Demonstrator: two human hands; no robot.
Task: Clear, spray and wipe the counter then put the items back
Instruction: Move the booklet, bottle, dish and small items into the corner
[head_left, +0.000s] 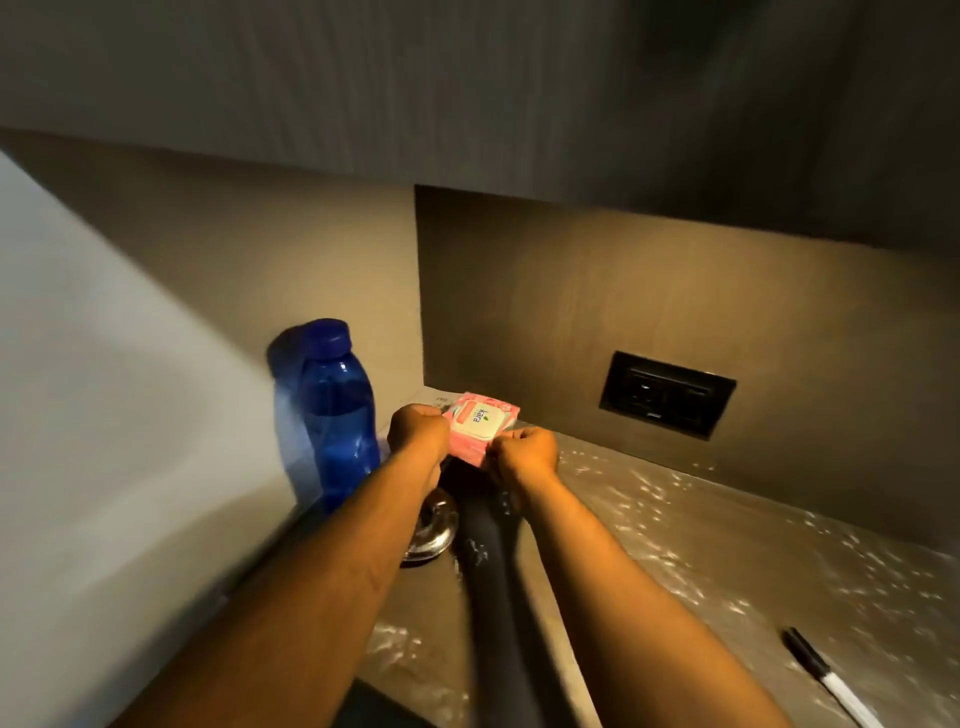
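A pink pack of wet wipes (479, 423) with a white label is held just above the back corner of the counter (701, 561). My left hand (418, 431) grips its left end and my right hand (524, 453) pinches its right front edge. Both fists are curled round the pack. A paper sheet (439, 397) lies under it at the wall. The shiny counter surface shows wet specks.
A blue water bottle (340, 410) stands upright at the left wall. A round metal object (434, 535) sits under my left forearm. A black and white marker (826, 675) lies at the front right. A black wall socket (667, 393) is on the back panel.
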